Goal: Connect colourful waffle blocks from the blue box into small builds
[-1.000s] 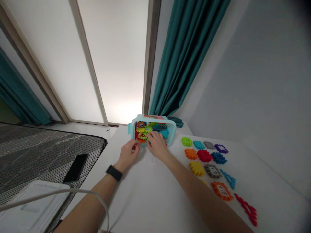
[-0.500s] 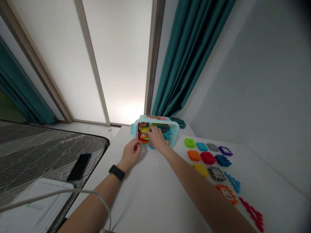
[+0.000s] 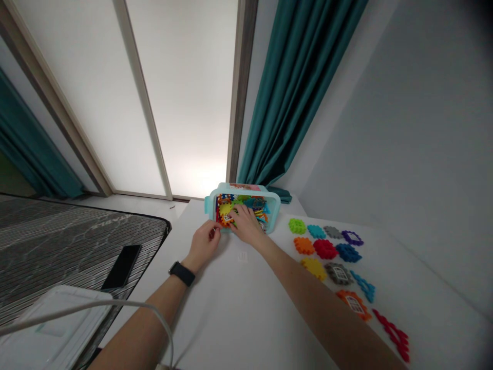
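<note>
A light teal plastic tub (image 3: pixel 274 208) stands tilted toward me on the white table, filled with colourful gear-shaped plastic pieces. At its near left corner, my left hand (image 3: pixel 204 242) has its fingers closed on the rim; a dark watch (image 3: pixel 182 273) is on that wrist. Inside the tub, my right hand (image 3: pixel 245 225) rests on the loose pieces, thumb and fingers apart, fingertips partly hidden. A yellow piece (image 3: pixel 225 210) and an orange gear (image 3: pixel 226 220) lie left of its fingers. On the table to the right, rows of gears include a red one (image 3: pixel 325 249).
A blue branched piece (image 3: pixel 363 285) and a red branched piece (image 3: pixel 392 334) lie at the right of the white table (image 3: pixel 246 308). Left, a phone (image 3: pixel 121 267) and a white lid-like box (image 3: pixel 50 324) sit on a dark striped surface. A pale cable (image 3: pixel 115 302) crosses in front.
My right hand has shifted slightly toward the near left of the tub, its fingers lower among the pieces. The left hand stays at the corner. The whole view has moved slightly.
</note>
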A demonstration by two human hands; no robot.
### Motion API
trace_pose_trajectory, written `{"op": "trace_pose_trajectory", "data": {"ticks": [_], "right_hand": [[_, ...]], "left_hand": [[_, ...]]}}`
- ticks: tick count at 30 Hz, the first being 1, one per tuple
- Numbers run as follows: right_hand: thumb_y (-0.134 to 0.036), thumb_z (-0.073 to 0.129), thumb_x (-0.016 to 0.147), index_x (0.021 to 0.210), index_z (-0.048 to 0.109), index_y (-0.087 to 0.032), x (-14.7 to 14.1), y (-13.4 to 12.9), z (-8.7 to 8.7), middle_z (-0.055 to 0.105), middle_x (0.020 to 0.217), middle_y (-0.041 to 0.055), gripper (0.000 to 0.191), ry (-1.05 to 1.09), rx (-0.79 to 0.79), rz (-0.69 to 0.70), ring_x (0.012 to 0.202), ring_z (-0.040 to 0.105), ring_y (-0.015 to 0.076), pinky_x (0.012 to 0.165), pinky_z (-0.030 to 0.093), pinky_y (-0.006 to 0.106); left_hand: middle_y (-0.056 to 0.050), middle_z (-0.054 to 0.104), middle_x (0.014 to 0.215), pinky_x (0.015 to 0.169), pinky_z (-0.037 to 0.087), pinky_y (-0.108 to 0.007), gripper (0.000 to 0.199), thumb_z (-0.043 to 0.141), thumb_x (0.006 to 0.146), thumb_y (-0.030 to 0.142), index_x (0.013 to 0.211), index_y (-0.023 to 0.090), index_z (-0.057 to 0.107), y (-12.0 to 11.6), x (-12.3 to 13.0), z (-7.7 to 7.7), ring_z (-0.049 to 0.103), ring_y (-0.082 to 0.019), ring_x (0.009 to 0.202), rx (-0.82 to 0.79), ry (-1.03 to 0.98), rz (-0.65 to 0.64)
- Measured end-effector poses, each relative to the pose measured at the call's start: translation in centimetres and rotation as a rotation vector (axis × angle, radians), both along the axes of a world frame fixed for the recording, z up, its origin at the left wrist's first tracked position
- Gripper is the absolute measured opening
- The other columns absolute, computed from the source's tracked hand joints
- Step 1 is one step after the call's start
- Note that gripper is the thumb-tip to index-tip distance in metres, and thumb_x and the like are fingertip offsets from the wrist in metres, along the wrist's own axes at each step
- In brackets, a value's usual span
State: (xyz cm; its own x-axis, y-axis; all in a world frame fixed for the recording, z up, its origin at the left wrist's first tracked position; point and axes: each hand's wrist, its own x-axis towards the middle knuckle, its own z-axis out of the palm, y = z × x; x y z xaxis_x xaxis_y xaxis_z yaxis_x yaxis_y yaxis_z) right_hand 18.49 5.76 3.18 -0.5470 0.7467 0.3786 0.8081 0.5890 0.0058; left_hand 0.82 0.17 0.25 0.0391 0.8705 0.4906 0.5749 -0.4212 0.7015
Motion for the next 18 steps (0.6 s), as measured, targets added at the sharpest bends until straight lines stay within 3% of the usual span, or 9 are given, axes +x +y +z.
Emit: {"op": "trace_pose_trajectory", "data": {"ticks": [12, 18], "right_hand": [[-0.023, 0.05, 0.098, 0.1, 0.064, -0.018, 1.0, 0.1, -0.9, 0.067, 0.106, 0.0113, 0.015, 0.348, -0.106, 0.065, 0.102, 0.059, 0.025, 0.091, 0.044, 0.038], [-0.027, 0.051, 0.097, 0.095, 0.065, -0.018, 1.5, -1.5, -0.5, 0.069, 0.098, 0.0093, 0.017, 0.442, -0.118, 0.027, 0.095, 0.062, 0.0227, 0.088, 0.046, 0.035]], "left_hand": [[-0.002, 0.064, 0.077, 0.06, 0.042, -0.025, 0.017, 0.047, 0.088, 0.02, 0.084, 0.019, 0.063, -0.1, 0.1, 0.1, 0.056, -0.014, 0.064, -0.023, 0.018, -0.026], [0.0, 0.063, 0.078, 0.061, 0.042, -0.025, 0.012, 0.052, 0.089, 0.026, 0.093, 0.019, 0.06, -0.5, 0.8, 0.5, 0.055, -0.013, 0.063, -0.095, -0.086, -0.071]]}}
